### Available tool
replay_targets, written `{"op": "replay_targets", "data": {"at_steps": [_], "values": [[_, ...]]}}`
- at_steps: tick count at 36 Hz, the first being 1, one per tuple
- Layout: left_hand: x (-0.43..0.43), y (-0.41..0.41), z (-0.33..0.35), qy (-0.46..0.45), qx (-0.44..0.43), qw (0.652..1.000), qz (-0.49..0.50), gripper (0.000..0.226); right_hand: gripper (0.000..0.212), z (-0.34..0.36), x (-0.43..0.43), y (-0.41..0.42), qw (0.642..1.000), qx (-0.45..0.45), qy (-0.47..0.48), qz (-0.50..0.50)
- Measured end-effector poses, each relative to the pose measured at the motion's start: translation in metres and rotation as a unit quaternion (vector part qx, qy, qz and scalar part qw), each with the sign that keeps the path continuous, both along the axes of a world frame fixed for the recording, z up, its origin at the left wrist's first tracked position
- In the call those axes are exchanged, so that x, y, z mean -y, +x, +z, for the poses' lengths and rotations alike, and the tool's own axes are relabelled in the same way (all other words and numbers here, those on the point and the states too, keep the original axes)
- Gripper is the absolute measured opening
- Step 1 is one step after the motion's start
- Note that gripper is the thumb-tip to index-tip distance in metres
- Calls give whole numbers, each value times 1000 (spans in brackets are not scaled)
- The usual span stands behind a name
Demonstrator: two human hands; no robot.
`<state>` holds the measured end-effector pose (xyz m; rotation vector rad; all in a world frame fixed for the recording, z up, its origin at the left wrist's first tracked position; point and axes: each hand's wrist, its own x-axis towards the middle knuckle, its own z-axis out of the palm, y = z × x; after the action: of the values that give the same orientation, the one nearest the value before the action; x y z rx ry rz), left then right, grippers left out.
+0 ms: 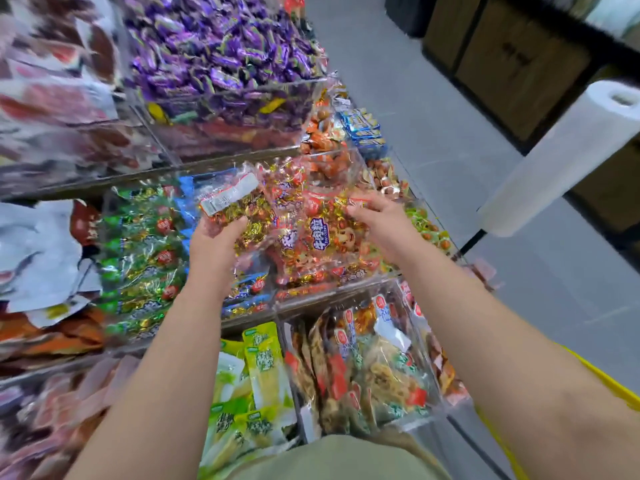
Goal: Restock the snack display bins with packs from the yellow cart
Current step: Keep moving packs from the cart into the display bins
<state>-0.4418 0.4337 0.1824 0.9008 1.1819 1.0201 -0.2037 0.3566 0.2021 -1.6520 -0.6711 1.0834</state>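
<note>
Over the middle bin (346, 271) of the snack display, both hands are holding a big clear bag of red-wrapped snacks (304, 216). The left hand (214, 240) is gripping the bag's left end, just under a white label (228, 194); the right hand (377, 220) is pinching its right edge with fingers curled. The bag is looking soft and slack, fairly light, its film slippery and crinkly, so supporting it from beneath near both ends seems wiser than pulling the film. The yellow cart (602, 382) is showing only at the lower right edge.
</note>
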Motion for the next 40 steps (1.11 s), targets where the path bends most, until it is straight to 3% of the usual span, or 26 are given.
{"op": "replay_targets", "data": {"at_steps": [3,6,11,14,16,19,21,25,32,36,40], "values": [[-3,-5,-6,-31,3,999,27,57,19,-4,-14,-10,999,-33,-20,-26],[-3,-9,-9,-68,-1,997,39,78,41,-5,-27,-15,986,-154,-5,-67],[-3,-9,-3,-74,81,992,55,49,45,0,-41,-18,940,-317,66,-102],[-4,-11,2,-74,104,989,70,32,33,-5,-41,-23,921,-363,89,-110],[-3,-10,4,-62,97,991,74,39,30,-14,-34,-27,944,-308,50,-108],[0,-12,3,-31,35,996,75,56,15,-39,-20,-31,996,-51,-38,-64],[2,-14,-1,-29,23,996,80,49,18,-53,-12,-34,996,76,-48,-17],[7,-19,-4,-46,24,995,85,30,35,-78,-4,-35,972,204,-81,83],[14,-26,-5,-27,2,996,89,33,77,-80,-9,-46,945,269,-118,144],[16,-26,-2,-31,20,994,100,40,73,-80,-15,-56,938,292,-118,144],[17,-25,3,-29,45,997,63,26,78,-75,-33,-59,940,293,-112,136]]}}
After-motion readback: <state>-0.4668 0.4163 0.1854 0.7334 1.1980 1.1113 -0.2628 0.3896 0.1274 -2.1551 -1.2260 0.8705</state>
